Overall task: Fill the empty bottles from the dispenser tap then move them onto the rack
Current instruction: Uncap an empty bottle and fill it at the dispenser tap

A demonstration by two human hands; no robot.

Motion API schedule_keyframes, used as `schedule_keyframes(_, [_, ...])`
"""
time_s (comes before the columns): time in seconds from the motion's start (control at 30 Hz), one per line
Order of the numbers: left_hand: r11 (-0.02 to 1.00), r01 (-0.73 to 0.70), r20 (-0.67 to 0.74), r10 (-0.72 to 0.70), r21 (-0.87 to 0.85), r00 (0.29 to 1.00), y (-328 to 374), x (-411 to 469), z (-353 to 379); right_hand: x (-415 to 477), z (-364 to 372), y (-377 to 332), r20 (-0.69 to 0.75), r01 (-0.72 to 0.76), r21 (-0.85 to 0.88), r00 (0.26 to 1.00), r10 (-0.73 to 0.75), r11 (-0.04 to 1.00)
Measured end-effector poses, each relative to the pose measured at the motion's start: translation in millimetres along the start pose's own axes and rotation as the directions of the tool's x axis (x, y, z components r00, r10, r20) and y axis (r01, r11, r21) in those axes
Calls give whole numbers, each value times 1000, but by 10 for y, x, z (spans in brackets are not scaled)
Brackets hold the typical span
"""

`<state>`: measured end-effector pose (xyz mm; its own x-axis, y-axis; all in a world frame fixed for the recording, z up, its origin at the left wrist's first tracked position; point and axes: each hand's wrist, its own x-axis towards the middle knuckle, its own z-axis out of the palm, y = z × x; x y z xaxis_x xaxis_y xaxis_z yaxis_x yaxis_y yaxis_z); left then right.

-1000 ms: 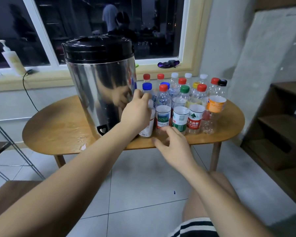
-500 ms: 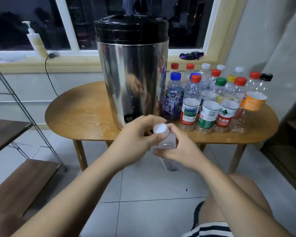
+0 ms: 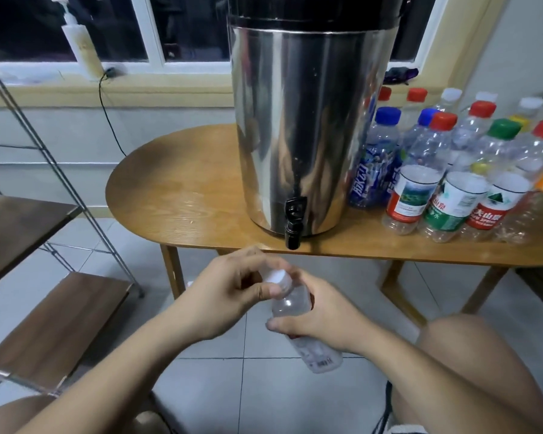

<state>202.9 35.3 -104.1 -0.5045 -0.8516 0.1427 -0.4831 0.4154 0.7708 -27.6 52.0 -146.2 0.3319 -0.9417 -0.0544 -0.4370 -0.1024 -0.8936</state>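
Head view: my left hand [image 3: 232, 296] pinches the cap [image 3: 276, 278] in its fingers [image 3: 264, 291], right hand [image 3: 323, 317] grips the bottle [image 3: 290, 303], neck tilted up toward the tap [image 3: 293, 223] at the counter [image 3: 185, 195]'s front edge.

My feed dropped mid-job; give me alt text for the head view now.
Both hands hold a clear bottle in front of the tap: the left hand pinches its white cap, the right hand grips its body. The steel dispenser stands on a wooden table, with capped bottles to its right and a rack at left.
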Motion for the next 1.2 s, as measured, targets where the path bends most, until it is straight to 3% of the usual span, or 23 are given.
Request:
schedule_keyframes(0.47, [949,97,-262,-16,301,965,-383,84,78,195,447,29,-241,-106,-189,969,59,976])
schedule_keyframes(0.57, [952,57,-182,-2,300,983,-393,70,80,174,458,45,-249,-121,-160,965,78,980])
schedule_keyframes(0.73, [991,-96,15,95,91,995,-265,66,-26,156,324,56,-257,-127,-106,962,96,986])
schedule_keyframes(0.83, [998,-47,37,45,51,998,-291,101,-54,133,308,67,-233,-132,-101,967,106,986])
schedule_keyframes(0.93, [999,49,-40,-49,3,998,-313,161,-48,148,308,78,-243,-160,-99,961,132,982])
schedule_keyframes(1.07, [997,70,-133,-72,-22,988,-315,280,-17,186,286,99,-240,-158,-94,962,132,983])
schedule_keyframes(1.2, [987,129,-290,-97,94,952,-313,428,7,231,286,165,-284,-151,-81,951,123,985])
